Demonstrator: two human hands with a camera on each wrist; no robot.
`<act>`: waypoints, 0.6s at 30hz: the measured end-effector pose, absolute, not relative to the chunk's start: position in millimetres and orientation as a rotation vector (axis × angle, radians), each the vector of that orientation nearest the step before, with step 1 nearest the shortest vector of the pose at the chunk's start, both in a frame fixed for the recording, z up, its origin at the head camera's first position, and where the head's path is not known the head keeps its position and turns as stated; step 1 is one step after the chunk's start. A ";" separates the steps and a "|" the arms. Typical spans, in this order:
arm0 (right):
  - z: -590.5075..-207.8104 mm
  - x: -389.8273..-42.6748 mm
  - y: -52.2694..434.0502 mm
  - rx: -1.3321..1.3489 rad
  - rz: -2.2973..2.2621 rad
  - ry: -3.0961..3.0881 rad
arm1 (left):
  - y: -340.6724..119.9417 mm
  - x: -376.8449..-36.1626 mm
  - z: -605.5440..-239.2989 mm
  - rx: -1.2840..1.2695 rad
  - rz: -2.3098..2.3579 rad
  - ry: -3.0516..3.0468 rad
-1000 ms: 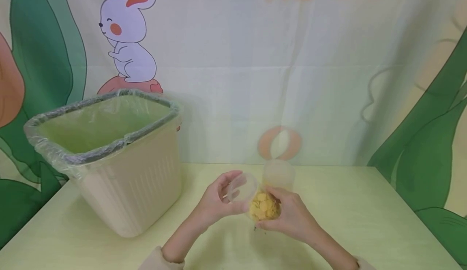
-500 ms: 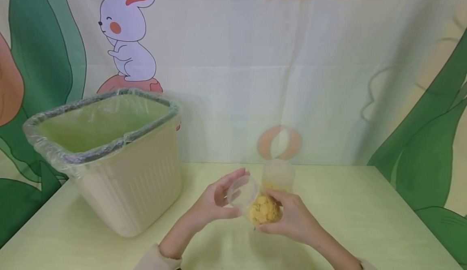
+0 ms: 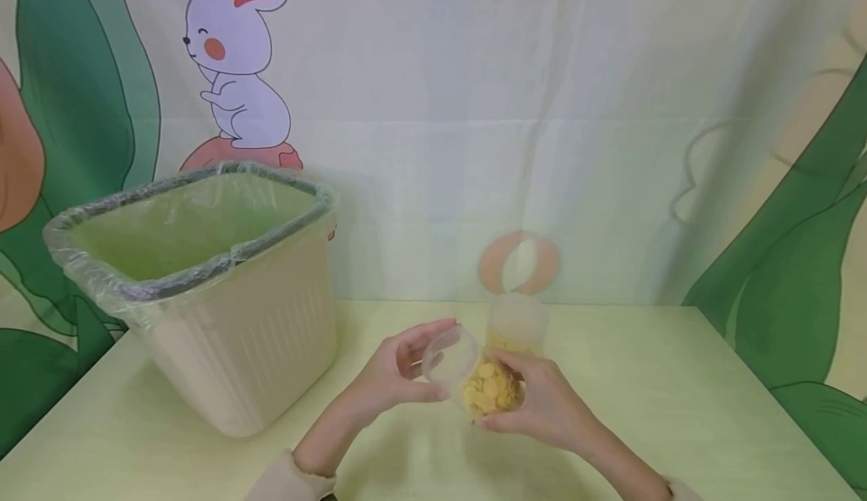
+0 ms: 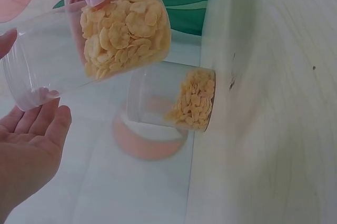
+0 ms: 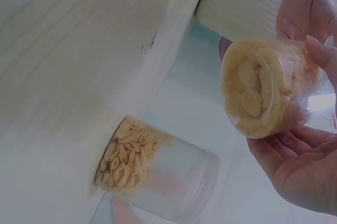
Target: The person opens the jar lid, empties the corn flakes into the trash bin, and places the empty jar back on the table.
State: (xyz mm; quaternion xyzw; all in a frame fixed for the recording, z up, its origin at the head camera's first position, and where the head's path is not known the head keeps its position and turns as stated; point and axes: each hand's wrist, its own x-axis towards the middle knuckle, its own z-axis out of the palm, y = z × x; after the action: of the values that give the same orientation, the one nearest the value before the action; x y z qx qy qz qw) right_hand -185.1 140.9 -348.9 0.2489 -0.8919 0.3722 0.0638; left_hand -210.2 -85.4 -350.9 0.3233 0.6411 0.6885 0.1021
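A clear plastic cup (image 3: 482, 387) partly filled with yellow corn flakes is held tilted above the table, its open mouth pointing left. My right hand (image 3: 516, 394) grips its base end, thumb on top. My left hand (image 3: 433, 362) is cupped round the open rim, thumb below and fingers above. In the left wrist view the cup (image 4: 121, 34) slants down toward my left palm (image 4: 26, 155). The right wrist view shows the cup's base (image 5: 263, 87) in my right hand (image 5: 300, 171). A second clear cup (image 3: 516, 326) with flakes in its bottom stands on the table just behind.
A beige bin (image 3: 237, 343) lined with a clear bag stands at the left of the pale green table (image 3: 677, 411). A cartoon backdrop hangs right behind the table. A few dark specks (image 4: 232, 81) lie on the table near the standing cup (image 4: 174, 98).
My left fingers, stretched out half a second ago, have curled back in round the cup's rim. The cup and my right hand have barely moved.
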 end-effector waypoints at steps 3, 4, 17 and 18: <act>-348.6 -185.9 140.9 0.748 1.121 -2.691 | -82.9 -209.0 -350.9 0.888 2.058 1.955; -348.6 -186.3 140.8 0.744 1.121 -2.690 | -82.0 -208.6 -350.8 0.862 2.066 1.978; -350.8 -192.6 140.0 0.713 1.109 -2.647 | -68.4 -206.0 -352.1 0.517 2.189 2.178; -351.1 -192.8 140.0 0.713 1.110 -2.647 | -67.8 -205.8 -352.0 0.508 2.189 2.185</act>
State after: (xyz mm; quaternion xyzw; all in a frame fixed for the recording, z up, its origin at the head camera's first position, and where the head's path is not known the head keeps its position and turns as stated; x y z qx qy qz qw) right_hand -192.8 140.0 -351.1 0.2402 -0.8911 0.3738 0.0918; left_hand -205.8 -67.8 -352.0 0.1622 0.6970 0.6984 0.0038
